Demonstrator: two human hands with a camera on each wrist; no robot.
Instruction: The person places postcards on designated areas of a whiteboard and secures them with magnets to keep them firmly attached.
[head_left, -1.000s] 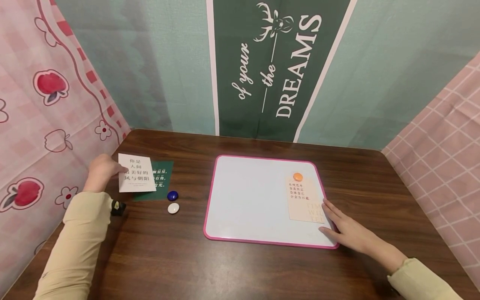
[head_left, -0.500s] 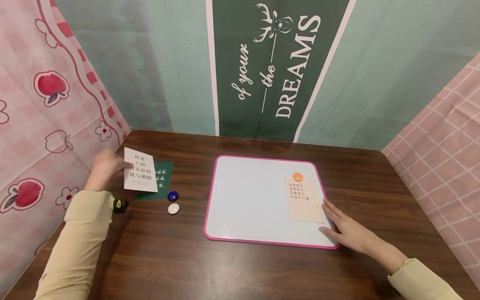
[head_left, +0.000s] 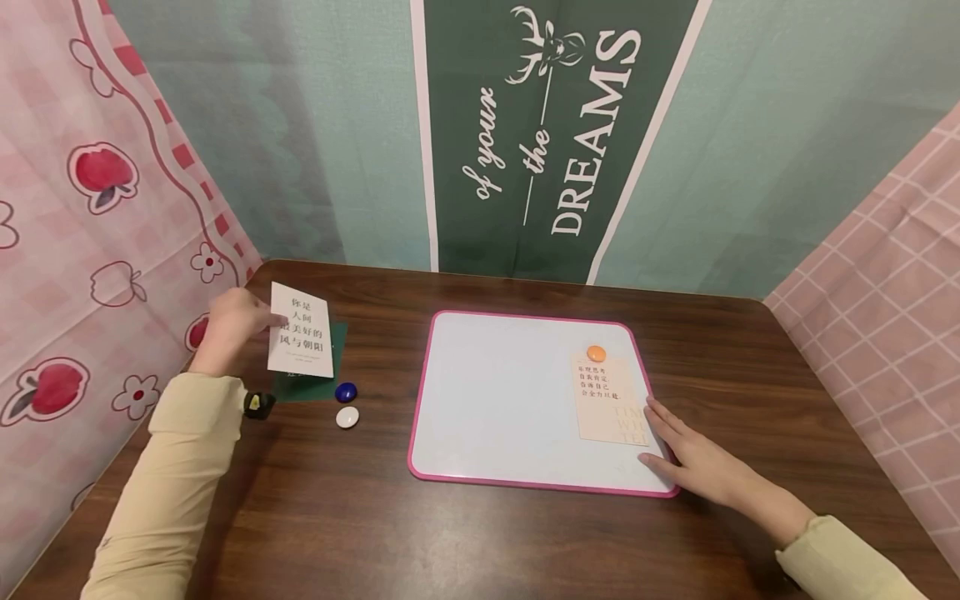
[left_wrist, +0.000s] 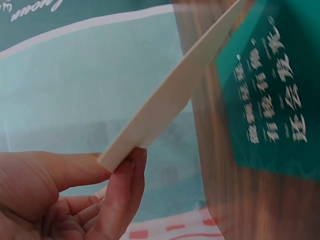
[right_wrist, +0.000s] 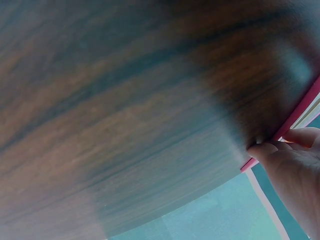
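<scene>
My left hand pinches the left edge of a white printed card between thumb and fingers. The left wrist view shows the card nearly edge-on, lifted and tilted. Beneath it on the table lies a dark green card, partly hidden in the head view. My right hand rests against the right edge of a pink-framed whiteboard, fingers extended. On the board's right side is a peach card, with an orange round magnet at its top edge.
Just right of the green card, a blue round magnet and a white one lie on the brown wooden table. Fabric curtains close off the back and both sides.
The left hand has carried the white card up and to the right, tilting it and covering more of the green card. The right hand and whiteboard have stayed in place.
</scene>
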